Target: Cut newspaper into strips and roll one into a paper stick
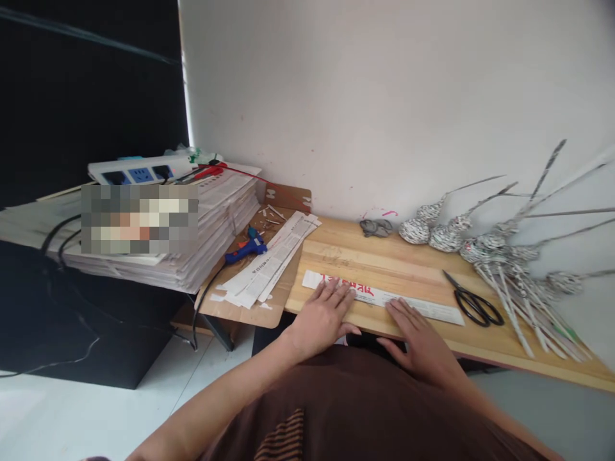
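A long strip of newspaper (384, 296) with red and black print lies flat along the front of the wooden table. My left hand (324, 314) rests on its left part, fingers stretched out and thumb over the table's edge. Farther right, my right hand (418, 336) touches the strip's lower edge with its fingertips, its fingers extended and its thumb low by the edge. Just past the strip's right end lie black-handled scissors (473, 304), blades pointing up and left.
Several woven paper gourd shapes (414, 230) and rolled paper sticks (519, 314) lie at the right. Cut paper strips (269, 262) and a blue glue gun (246, 250) rest on cardboard (250, 315). A newspaper stack (225, 221) carries a power strip (141, 171). A grey bundle (375, 227) sits by the wall.
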`<state>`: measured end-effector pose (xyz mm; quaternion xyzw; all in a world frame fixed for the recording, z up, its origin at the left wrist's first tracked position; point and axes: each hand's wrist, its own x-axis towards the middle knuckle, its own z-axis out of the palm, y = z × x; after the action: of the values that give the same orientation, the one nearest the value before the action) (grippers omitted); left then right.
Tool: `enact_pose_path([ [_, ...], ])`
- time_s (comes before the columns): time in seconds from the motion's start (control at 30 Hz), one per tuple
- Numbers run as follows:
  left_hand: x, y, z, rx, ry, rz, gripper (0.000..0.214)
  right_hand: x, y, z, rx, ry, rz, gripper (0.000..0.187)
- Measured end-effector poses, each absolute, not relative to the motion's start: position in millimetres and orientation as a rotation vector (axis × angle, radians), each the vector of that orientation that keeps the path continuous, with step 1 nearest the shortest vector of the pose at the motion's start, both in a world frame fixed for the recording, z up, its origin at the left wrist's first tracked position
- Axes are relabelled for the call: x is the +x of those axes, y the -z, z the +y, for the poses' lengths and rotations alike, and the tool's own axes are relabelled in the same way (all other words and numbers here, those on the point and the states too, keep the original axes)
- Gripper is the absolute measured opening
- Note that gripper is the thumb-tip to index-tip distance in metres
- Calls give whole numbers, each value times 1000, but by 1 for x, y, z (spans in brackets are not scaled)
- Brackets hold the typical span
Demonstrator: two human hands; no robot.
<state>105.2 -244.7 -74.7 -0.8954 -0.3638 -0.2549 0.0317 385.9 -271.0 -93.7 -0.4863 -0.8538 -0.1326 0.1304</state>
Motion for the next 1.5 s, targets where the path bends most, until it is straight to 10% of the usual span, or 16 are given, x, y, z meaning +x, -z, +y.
enact_pose_path([
  [0.47, 105, 76, -247, -2683, 744, -1283, 75, 388, 85, -253, -1241, 289, -2733, 84],
  [0.8, 89, 40, -212, -2734, 577, -1592, 18, 489, 92, -286, -1513, 518, -2459, 86],
  [1.17, 82, 25, -198, -2876, 425, -1867, 21, 441, 82, -312, -1724, 288, -2024, 81],
  [1.5, 81, 40, -213, -2798, 1389, -2260, 27, 497, 36, -278, -2249, 135, -1560, 46],
])
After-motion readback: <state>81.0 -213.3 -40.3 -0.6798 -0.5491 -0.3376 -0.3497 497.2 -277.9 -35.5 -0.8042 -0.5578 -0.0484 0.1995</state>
